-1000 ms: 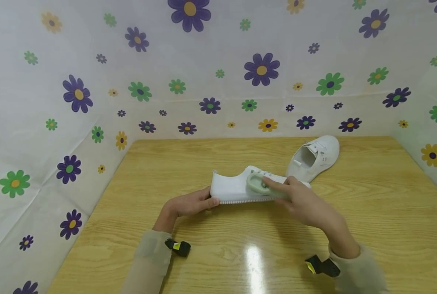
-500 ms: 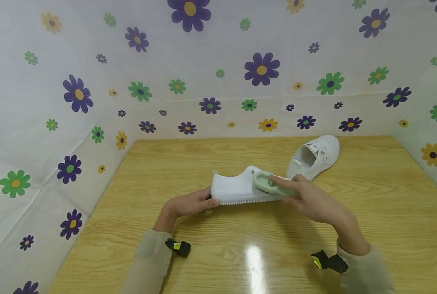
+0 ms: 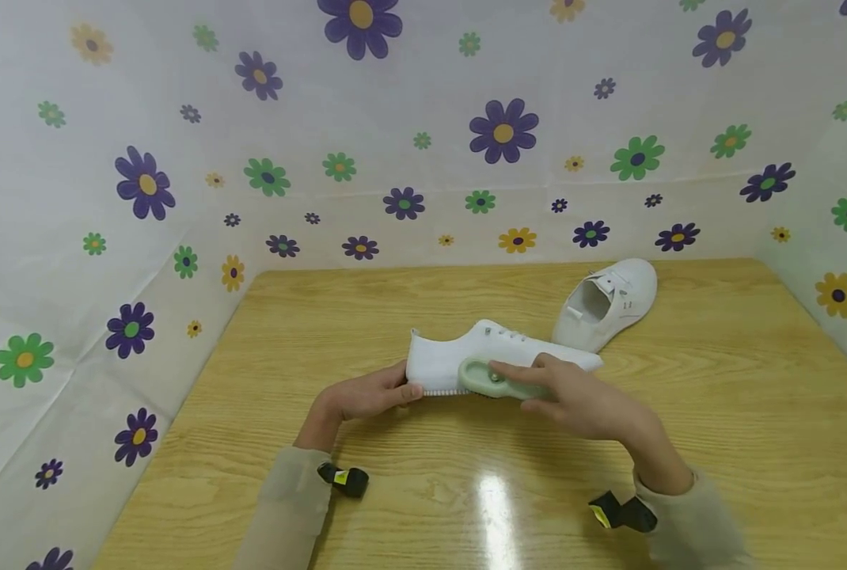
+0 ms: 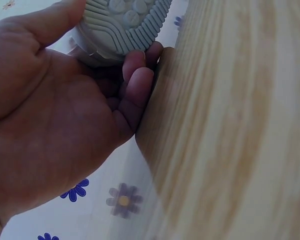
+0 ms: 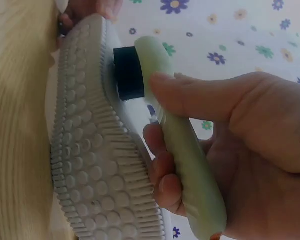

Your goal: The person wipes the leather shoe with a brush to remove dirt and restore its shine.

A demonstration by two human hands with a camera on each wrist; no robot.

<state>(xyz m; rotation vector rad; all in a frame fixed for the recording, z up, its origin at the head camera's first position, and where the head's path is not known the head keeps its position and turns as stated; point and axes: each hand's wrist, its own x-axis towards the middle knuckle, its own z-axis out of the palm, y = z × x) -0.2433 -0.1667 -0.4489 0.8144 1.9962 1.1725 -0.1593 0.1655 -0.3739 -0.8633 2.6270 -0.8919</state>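
A white lace-up shoe [image 3: 445, 360] is held on its side near the middle of the table, its toe to the right. My left hand [image 3: 370, 394] grips it at the heel; in the left wrist view the thumb and curled fingers hold the ridged sole [image 4: 127, 25]. My right hand [image 3: 580, 400] grips a pale green brush [image 3: 475, 378] by its handle, index finger along its back. Dark bristles [image 5: 129, 72] meet the shoe's side just above the sole edge in the right wrist view. The studded sole [image 5: 87, 150] faces toward me.
The matching white shoe [image 3: 609, 305] lies at the back right of the wooden table [image 3: 309, 317], just behind the held shoe's toe. A flower-patterned white cloth [image 3: 409, 87] hangs along the back and sides. Black wrist cameras [image 3: 345, 480] are strapped to both wrists.
My right hand moved the brush slightly right, then back left and down toward the sole edge. The left hand keeps its grip on the heel. The head view shifted slightly.
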